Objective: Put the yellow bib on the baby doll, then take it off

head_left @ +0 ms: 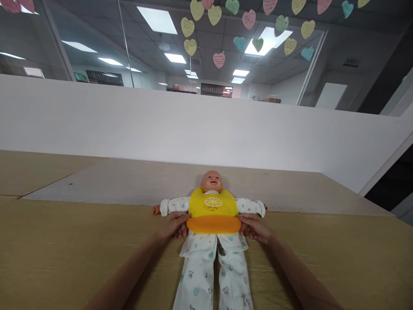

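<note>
A baby doll [212, 179] lies face up on the table, its arms stretched to both sides, dressed in white printed pajamas [200, 269]. Over its chest is a yellow bib [211, 199] with a white citrus slice, a small smiling face and an orange pocket [213, 224] along the bottom. My left hand [177, 224] pinches the left end of that pocket between thumb and fingers. At the right end, my right hand [254, 227] grips the bib in the same way. The bib's neck fastening is hidden behind the doll's head.
The wooden table [80, 245] has a paler strip [129, 181] at the back, against a low white wall [161, 129]. Above stands a glass partition with heart-shaped notes [218, 60] stuck on it. A dark opening [393, 181] is at the far right.
</note>
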Motion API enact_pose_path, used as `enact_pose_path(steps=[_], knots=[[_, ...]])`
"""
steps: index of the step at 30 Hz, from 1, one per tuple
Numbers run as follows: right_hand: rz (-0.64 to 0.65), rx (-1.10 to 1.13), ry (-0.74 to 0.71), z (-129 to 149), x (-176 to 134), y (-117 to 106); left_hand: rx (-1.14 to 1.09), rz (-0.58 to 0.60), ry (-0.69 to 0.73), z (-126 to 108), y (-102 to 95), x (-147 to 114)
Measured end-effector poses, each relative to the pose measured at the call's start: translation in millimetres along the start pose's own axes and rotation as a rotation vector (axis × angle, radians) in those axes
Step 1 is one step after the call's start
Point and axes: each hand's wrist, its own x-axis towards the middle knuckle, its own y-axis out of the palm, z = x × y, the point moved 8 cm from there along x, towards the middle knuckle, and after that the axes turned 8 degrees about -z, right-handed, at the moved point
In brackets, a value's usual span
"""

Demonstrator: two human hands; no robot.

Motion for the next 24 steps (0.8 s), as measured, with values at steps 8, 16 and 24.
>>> enact_pose_path(steps=[8,16,24], knots=[[0.002,-0.034,-0.028,-0.9,2.6,-0.3,-0.009,0.009,0.004,1.7,0.1,2.3],[0.007,-0.052,-0.039,3.7,1.2,3.4,0.003,-0.013,0.016,0.2,-1.1,3.4],[0.025,-0.056,-0.071,4.4,2.4,4.8,0.005,-0.027,0.006,1.9,-2.2,4.6]])
